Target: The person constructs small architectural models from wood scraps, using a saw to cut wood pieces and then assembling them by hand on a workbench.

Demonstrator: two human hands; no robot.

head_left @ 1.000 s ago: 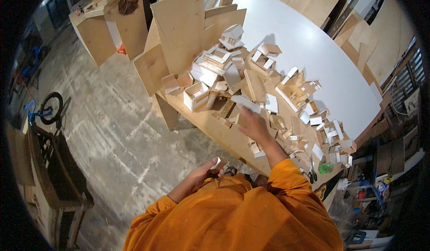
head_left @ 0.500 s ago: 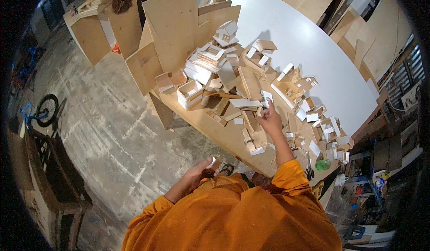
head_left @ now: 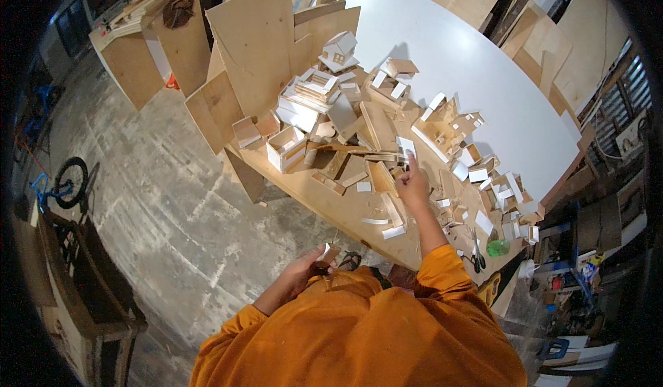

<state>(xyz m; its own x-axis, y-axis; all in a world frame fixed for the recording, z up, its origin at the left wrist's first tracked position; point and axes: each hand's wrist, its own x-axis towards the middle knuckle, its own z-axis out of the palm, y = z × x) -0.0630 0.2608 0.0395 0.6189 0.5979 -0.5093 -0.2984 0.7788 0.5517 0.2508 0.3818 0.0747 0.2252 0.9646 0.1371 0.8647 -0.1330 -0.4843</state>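
Observation:
In my left hand, held low in front of my body, is a small wooden piece with a white face; my fingers are closed round it. My right hand reaches over the workbench. Its index finger is stretched out onto the lower end of a white rectangular piece; the other fingers are partly hidden. Wood offcuts and thin strips lie just left of that hand. Toward the front edge are a curved white strip and a small white block.
A white model house and open white boxes stand on the bench's left. More model parts line the right. Black scissors and a green container lie near the right end. Tall plywood sheets lean behind.
The long white strip left of my right hand is gone from its spot, and the pieces near the front edge lie differently. My left hand stays put with its piece. The view has shifted slightly.

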